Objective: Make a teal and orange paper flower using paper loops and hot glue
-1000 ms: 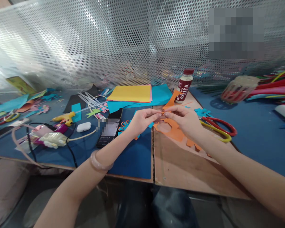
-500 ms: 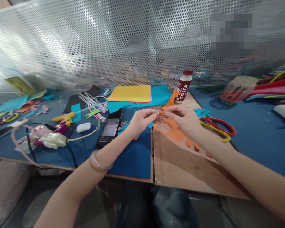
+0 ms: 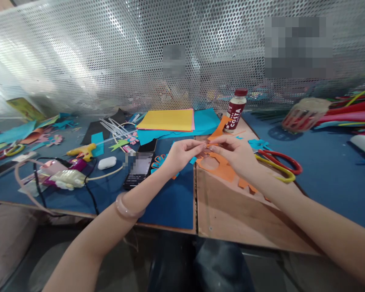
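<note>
My left hand [image 3: 184, 154] and my right hand [image 3: 235, 152] meet fingertip to fingertip above the table. Both are closed in a pinch on a small orange paper piece [image 3: 209, 144], mostly hidden by the fingers. Under and behind my right hand lies a cut-out orange paper sheet [image 3: 220, 168] with holes in it. Partly behind my left wrist is a blue paper flower with orange loops [image 3: 159, 163]. Beside my right wrist rest scissors [image 3: 281, 162] with red and yellow handles, their blades out of sight.
A Costa bottle [image 3: 235, 111] stands beyond my hands. Stacked coloured paper [image 3: 167, 119] lies at the back. To the left are a phone [image 3: 139, 170], a white earbud case [image 3: 107, 163], a yellow glue gun [image 3: 83, 151] and cables. A clear jar [image 3: 305, 115] stands right, before a perforated metal screen [image 3: 124, 61].
My fingertips have drawn slightly closer together, covering more of the small orange piece. Everything else looks the same.
</note>
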### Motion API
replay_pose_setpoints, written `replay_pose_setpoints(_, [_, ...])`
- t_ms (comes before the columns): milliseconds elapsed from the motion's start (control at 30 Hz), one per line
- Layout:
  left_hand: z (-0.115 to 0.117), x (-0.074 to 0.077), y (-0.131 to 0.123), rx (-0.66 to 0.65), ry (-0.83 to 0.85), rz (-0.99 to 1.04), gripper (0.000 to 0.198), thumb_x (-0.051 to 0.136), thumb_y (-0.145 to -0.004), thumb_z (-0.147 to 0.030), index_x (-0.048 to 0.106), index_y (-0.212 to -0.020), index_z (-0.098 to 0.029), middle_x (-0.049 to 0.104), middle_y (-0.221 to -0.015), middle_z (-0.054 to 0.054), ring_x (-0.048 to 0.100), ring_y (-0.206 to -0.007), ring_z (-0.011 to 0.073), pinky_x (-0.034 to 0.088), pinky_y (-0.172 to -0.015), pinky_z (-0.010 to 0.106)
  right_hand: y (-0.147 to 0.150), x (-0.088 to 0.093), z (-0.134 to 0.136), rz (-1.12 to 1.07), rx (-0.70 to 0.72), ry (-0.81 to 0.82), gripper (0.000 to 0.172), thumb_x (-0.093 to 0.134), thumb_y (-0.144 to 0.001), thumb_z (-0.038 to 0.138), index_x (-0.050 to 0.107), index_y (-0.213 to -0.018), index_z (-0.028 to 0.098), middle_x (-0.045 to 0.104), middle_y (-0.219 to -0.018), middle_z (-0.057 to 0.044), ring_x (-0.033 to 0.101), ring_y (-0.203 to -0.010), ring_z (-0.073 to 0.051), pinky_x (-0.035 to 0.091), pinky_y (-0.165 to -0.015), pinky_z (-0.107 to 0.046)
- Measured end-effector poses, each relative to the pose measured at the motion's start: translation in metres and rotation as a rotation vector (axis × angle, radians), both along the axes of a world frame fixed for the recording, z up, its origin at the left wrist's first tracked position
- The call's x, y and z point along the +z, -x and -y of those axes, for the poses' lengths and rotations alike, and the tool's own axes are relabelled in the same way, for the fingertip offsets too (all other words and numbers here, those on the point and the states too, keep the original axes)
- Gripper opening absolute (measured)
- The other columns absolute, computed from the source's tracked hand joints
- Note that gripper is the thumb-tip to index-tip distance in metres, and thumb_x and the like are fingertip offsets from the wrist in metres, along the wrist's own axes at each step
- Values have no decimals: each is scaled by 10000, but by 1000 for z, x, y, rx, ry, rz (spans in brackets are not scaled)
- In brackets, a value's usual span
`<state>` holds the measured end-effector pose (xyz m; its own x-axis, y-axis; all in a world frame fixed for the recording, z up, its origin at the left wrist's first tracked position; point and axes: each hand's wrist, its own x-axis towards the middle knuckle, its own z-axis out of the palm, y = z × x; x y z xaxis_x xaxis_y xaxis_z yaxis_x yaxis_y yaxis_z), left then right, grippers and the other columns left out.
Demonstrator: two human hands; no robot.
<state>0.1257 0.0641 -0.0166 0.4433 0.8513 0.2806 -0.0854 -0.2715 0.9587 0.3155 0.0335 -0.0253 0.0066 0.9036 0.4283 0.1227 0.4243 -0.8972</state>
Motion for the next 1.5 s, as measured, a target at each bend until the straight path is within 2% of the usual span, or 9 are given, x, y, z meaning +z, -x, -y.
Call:
replay_pose_setpoints(233, [0,0,0,-9,19,5,388,776,-771,-471,769,-974,-141,803,-983,111,759,-794,195,605,-775,329,1,6,2,52,-69,19,238,811,-718,447,757,-838,249,782,-910,-40,713,-859,-234,570,-822,-408])
replay_pose_setpoints(433, [0,1,1,3,0,-7,401,766,-782,-478,766,-974,-126,802,-978,126,760,-805,207,603,-784,341,0,4,1,102,-100,18,229,794,-741,446,783,-872,258,780,-924,-40,708,-872,-237,571,-799,-398])
replay_pose_setpoints(567, [-1,0,1,27,-10,-4,386,767,-781,-470,763,-956,-126,802,-973,123,761,-793,207,606,-771,341,1,0,-1,40,-61,50,258,811,-731,438,781,-913,257,776,-980,-43,705,-925,-237,559,-871,-414])
replay_pose_setpoints(700, [-2,-3,0,49,-31,-5,378,768,-775,-471,757,-935,-129,803,-938,114,762,-785,204,605,-762,335,4,0,2,-68,16,82,333,828,-708,459,764,-960,252,769,-1044,-47,702,-965,-232,557,-881,-407])
replay_pose_setpoints(1067, [0,-4,0,-33,-77,-2,329,746,-809,-406,734,-954,-112,801,-949,119,761,-840,199,598,-805,322,6,2,5,38,-65,11,292,816,-724,485,740,-831,224,770,-890,-46,712,-830,-222,562,-781,-380])
replay_pose_setpoints(1300, [3,-2,-1,-44,-145,14,293,746,-804,-396,719,-890,-117,798,-889,95,760,-783,182,613,-790,310,6,5,6,-74,-13,11,269,869,-670,442,708,-716,231,750,-787,-16,709,-797,-209,564,-789,-378])
replay_pose_setpoints(1500, [2,-1,2,5,-148,74,332,756,-798,-425,722,-913,-115,798,-935,117,769,-810,195,618,-809,331,-3,5,-1,-46,57,44,232,834,-734,442,745,-845,259,769,-950,-20,702,-901,-204,559,-832,-368])
